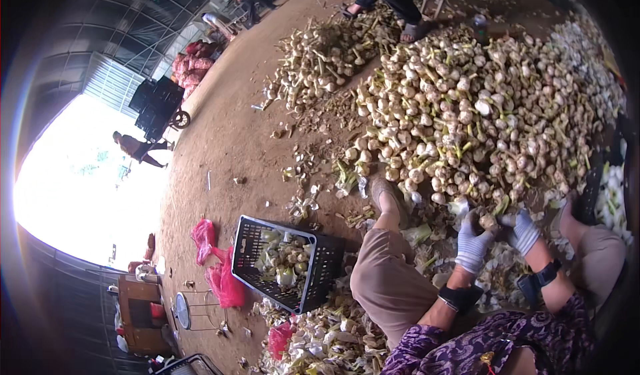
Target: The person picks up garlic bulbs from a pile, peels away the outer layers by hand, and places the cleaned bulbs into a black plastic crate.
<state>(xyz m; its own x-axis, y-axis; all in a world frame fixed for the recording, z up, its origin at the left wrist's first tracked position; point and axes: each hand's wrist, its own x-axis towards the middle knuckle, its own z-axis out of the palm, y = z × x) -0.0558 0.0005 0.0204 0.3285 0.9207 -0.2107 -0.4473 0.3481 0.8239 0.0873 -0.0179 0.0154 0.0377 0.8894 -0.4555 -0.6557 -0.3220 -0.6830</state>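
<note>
Both my hands wear striped, pale gloves with dark fingers and meet in front of my lap. A garlic bulb (489,222) is gripped in my left hand (473,242), its fingers wrapped round the side. Close beside it, my right hand (523,232) has its fingers curled toward the bulb's greenish stem. What those fingers hold is too small to tell. Just beyond the hands lies a large heap of garlic bulbs (460,115) with stems. Loose skins and leaves (497,272) cover the ground between my legs.
To my left, a black plastic crate (322,268) contains trimmed garlic. Pink net bags (227,278) and a round-topped metal-framed stool (183,310) stand past it. A smaller garlic heap (320,65) lies farther off. Another person's feet (412,32) are at the heap's far edge; someone walks near a loaded cart (157,108).
</note>
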